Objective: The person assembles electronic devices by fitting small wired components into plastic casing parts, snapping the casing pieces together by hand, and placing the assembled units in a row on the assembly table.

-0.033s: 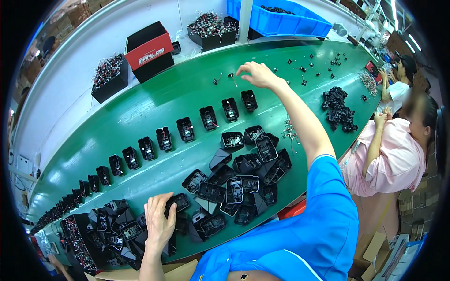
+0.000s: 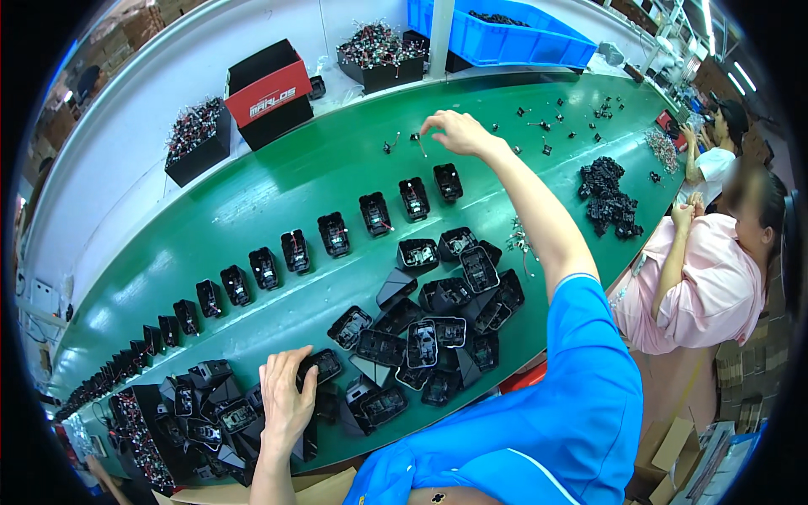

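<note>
Hovering, fingers parted, R hand (image 2: pixel 461 133) hung by small blk wired part (image 2: pixel 415 136), prob. light, fragile, best held by its body; L hand (image 2: pixel 286 394) was at boxy blk plastic housing (image 2: pixel 323 365), grip unclear.

Open blk hsg (image 2: pixel 324 365) at L hand (image 2: pixel 286 391), blk wired pc (image 2: pixel 416 136) nr R hand (image 2: pixel 459 132).

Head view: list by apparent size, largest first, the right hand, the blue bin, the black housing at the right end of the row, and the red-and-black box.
1. Blue bin
2. Red-and-black box
3. Right hand
4. Black housing at the row's right end
</note>
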`<move>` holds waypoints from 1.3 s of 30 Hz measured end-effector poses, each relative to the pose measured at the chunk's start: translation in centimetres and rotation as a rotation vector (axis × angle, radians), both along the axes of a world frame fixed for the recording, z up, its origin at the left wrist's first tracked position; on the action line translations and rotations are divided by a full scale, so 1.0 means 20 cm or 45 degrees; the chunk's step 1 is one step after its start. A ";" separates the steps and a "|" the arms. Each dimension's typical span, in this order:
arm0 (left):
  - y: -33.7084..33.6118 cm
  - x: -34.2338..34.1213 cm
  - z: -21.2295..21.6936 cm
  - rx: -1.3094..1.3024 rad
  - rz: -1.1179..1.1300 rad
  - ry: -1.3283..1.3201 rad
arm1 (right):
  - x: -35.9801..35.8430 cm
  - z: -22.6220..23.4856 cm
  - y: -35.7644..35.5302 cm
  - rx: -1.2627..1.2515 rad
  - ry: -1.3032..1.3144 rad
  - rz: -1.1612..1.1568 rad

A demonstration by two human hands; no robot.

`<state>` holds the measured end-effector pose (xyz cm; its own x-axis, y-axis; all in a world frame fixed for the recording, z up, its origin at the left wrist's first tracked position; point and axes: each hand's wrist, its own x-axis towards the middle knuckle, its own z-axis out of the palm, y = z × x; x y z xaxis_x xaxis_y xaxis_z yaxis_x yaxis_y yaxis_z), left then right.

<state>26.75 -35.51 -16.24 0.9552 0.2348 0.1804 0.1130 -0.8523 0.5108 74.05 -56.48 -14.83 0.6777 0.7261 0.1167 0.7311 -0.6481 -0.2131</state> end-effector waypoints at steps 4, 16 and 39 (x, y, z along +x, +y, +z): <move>0.02 0.04 0.01 0.088 -0.004 0.146 | 0.22 -0.18 0.18 -0.089 -0.010 -0.074; 0.07 0.08 -0.06 0.200 0.010 0.041 | 0.19 -0.14 0.03 0.193 -0.114 -0.333; -0.16 -0.06 0.00 -2.720 -0.443 -0.305 | -1.77 0.05 -0.21 1.382 1.198 0.725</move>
